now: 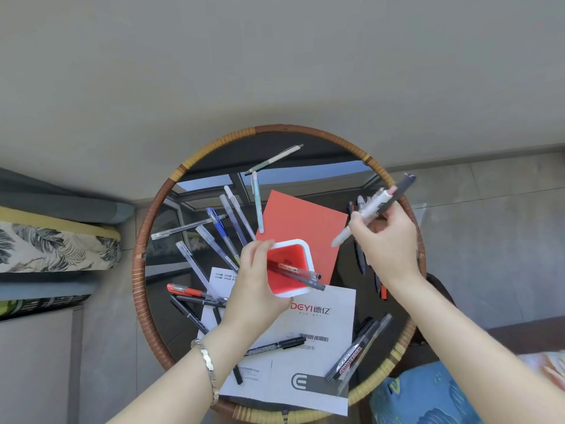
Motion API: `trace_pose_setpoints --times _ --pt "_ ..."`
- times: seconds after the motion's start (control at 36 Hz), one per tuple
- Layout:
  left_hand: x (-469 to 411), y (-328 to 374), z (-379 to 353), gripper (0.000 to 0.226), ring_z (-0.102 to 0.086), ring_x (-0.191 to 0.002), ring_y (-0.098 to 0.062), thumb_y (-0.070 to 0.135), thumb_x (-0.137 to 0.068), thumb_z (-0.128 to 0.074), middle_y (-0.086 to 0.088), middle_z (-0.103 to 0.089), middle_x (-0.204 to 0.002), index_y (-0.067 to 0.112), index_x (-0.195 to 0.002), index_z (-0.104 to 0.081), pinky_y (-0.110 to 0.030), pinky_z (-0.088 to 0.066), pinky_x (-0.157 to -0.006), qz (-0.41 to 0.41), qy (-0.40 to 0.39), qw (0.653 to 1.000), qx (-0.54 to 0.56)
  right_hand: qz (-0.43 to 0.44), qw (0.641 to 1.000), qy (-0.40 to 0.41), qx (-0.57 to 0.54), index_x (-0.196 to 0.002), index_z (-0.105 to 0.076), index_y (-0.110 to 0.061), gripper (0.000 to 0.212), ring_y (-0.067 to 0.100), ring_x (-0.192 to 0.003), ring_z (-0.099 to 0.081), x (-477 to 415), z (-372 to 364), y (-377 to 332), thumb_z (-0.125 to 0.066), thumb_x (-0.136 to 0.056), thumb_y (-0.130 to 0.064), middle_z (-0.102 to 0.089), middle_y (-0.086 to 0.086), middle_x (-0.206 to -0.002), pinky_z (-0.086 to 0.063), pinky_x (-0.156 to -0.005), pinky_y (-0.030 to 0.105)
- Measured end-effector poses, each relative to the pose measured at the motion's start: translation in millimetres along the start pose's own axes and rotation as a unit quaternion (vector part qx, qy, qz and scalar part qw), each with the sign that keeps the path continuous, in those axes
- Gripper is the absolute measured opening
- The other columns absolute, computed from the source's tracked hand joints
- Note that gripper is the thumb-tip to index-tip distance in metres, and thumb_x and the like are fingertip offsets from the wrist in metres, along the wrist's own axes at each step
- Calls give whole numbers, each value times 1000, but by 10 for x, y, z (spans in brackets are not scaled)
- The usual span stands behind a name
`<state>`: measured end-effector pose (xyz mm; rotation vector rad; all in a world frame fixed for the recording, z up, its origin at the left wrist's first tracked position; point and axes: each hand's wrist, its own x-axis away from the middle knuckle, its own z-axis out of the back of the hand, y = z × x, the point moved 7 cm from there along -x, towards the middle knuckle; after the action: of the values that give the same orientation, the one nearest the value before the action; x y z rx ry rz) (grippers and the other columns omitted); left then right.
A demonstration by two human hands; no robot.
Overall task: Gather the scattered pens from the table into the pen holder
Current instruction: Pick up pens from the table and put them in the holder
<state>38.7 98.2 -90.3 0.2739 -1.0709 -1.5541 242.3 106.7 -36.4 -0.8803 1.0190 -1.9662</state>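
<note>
Right hand (385,240) raised over the table's right side, fingers closed round a bundle of pens (374,206); exact count unclear, motion-blurred, at least a white and a dark one. Left hand (255,286) grips the near-left wall of the pen holder (301,249), covering that side. Holder stands on a white sheet (305,356) beside a red card (302,218); two or three pens (301,275) lean inside. Loose pens (214,237) lie scattered left. More pens (354,350) lie lower right; others are partly hidden behind the right wrist. Round table (146,228), glass top reflective.

Left hand (255,289) grips the pen holder (289,267); right hand (385,240) holds pens (376,206).
</note>
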Motion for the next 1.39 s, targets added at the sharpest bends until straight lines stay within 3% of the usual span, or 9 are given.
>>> trace_pose_setpoints --times 0.17,0.25,0.44,0.56,0.67,0.78,0.92,1.28,1.39 --pt "6 -7 -2 84 -35 -114 -3 8 -63 -79 3 -28 -134 17 -132 -33 -6 -27 -86 0 -6 1000 -6 25 976 -70 -206 -74 -57 -23 27 8 -44 -57 640 -144 -368 -67 -77 2 -67 1 -64 -45 -43 19" --pt "-4 -13 -7 83 -39 -116 -7 14 -62 -81 3 -30 -132 16 -131 -34 -5 -27 -86 6 -4 1000 2 -3 981 -112 -157 -72 -60 -29 26 22 -56 -61 749 -499 -197 -65 -76 -4 -60 18 -85 -51 -48 31" --pt "7 48 10 87 -41 -119 -9 13 -60 -81 5 -29 -135 17 -132 -33 -11 -34 -86 15 -8 1000 11 -58 990 -114 -66 -74 -63 -19 15 8 -44 -59 789 -641 -15 -67 -79 -5 -57 2 -90 -49 -50 19" --pt "-1 130 31 84 -39 -125 -9 19 -60 -83 4 -32 -134 17 -131 -36 -12 -29 -96 4 11 1000 16 -13 997 -51 -63 -74 -64 -32 14 3 -63 -60 721 -259 -82 -68 -81 -19 -62 -10 -83 -44 -51 11" --pt "-1 260 20 85 -35 -123 -5 20 -61 -82 17 -27 -123 22 -132 -34 -9 -26 -92 -16 -1 1000 8 -50 996 22 76 -89 -64 -24 11 11 -81 -59 351 115 327 -55 -89 -19 -62 -4 -94 -41 -64 10" --pt "-6 307 -34 85 -34 -124 -5 18 -63 -81 16 -27 -126 22 -133 -32 -11 -28 -93 -22 -10 1000 6 -67 957 -32 282 -114 -61 -4 27 26 -100 -58 -48 51 877 -54 -89 -13 -59 14 -115 -48 -86 35" --pt "-13 330 -70 87 -33 -125 -6 20 -62 -81 11 -27 -136 24 -134 -31 -16 -31 -92 -16 -11 1000 -1 -49 905 -76 416 -123 -49 -5 36 31 -101 -53 -296 -216 1041 -54 -89 -14 -54 17 -110 -49 -79 38" --pt "55 319 -116 88 -36 -123 -7 14 -62 -80 11 -28 -135 23 -134 -30 -14 -31 -92 -5 -27 1000 -14 -176 913 -83 360 -103 -47 -3 27 32 -80 -60 -266 -227 1210 -57 -80 -14 -57 14 -91 -43 -58 30" --pt "87 326 -143 87 -37 -124 -7 16 -63 -80 10 -29 -136 23 -135 -29 -13 -30 -93 -6 -34 999 -23 -148 963 -71 214 -96 -55 -4 17 23 -75 -57 -120 -32 997 -53 -87 -18 -60 9 -86 -37 -48 21"
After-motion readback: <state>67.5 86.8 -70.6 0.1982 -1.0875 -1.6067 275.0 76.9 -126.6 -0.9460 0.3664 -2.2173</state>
